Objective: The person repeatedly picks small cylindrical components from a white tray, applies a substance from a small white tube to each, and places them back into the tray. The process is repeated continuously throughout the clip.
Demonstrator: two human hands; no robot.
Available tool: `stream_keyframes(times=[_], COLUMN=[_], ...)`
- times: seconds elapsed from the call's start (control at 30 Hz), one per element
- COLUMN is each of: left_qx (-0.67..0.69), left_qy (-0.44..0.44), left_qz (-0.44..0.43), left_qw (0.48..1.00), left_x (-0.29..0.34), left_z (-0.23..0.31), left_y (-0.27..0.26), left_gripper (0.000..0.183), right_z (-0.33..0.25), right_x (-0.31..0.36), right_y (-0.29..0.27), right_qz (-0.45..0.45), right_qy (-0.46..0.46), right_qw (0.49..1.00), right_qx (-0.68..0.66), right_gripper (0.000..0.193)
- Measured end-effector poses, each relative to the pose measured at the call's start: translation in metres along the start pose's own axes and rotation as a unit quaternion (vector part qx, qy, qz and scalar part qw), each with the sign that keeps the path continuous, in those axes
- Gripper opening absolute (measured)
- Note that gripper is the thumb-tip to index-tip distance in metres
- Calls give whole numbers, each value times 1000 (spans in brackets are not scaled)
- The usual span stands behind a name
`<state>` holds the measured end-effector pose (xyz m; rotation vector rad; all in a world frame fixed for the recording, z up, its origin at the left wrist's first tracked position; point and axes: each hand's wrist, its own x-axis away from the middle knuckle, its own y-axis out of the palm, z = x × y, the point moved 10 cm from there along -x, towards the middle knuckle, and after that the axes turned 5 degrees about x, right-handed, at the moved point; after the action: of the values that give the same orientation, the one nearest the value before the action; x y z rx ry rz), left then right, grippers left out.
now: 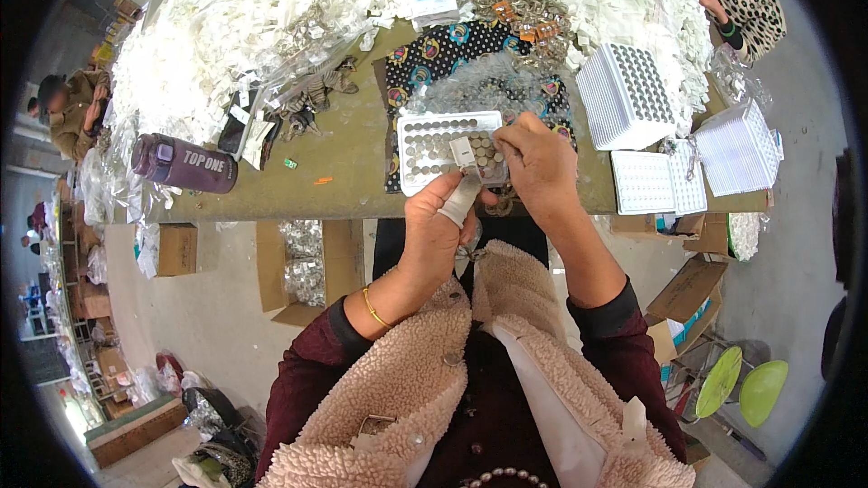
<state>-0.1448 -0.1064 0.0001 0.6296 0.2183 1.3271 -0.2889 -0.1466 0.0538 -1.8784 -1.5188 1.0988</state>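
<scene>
A white tray (412, 183) filled with rows of small round silver discs lies at the near edge of the table. Over its front side is my left hand (432, 221), fingers closed together, with white tape wrapped around one finger. At its fingertips is a small white card-like piece (462, 150), which it appears to pinch. My right hand (542, 167) hovers at the tray's right end, thumb and fingers pressed together; anything between them is too small to make out. A black dotted cloth (398, 90) with colourful figures lies under the tray, partly covered by clear plastic film (493, 81).
Heaps of small white pieces (226, 27) cover the far table. A purple bottle (185, 163) lies at left. Stacked disc trays (624, 95) and white trays (737, 149) stand at right. Cardboard boxes (344, 262) sit below. Other people (746, 9) are at the far sides.
</scene>
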Motion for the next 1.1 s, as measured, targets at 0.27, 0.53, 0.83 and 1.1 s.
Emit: stream_keyframes(times=[0.27,0.53,0.83,1.1], left_qx=[-15,3,-30,-18], left_qy=[-4,-15,-25,-27], left_qz=[23,18,7,17], left_qw=[1000,1000,999,999], left_x=[-3,-5,-7,-9], left_z=[0,1,6,8], left_y=[-6,-7,-3,-1], left_gripper=[16,17,18,21], right_z=[2,-6,-19,-21], right_x=[-4,-15,-22,-22], right_y=[12,8,19,15], right_qz=[-34,-30,-38,-51], right_qy=[-30,-68,-154,-165], right_qw=[999,997,987,984], right_qx=[-7,-19,28,52], right_gripper=[3,6,13,10])
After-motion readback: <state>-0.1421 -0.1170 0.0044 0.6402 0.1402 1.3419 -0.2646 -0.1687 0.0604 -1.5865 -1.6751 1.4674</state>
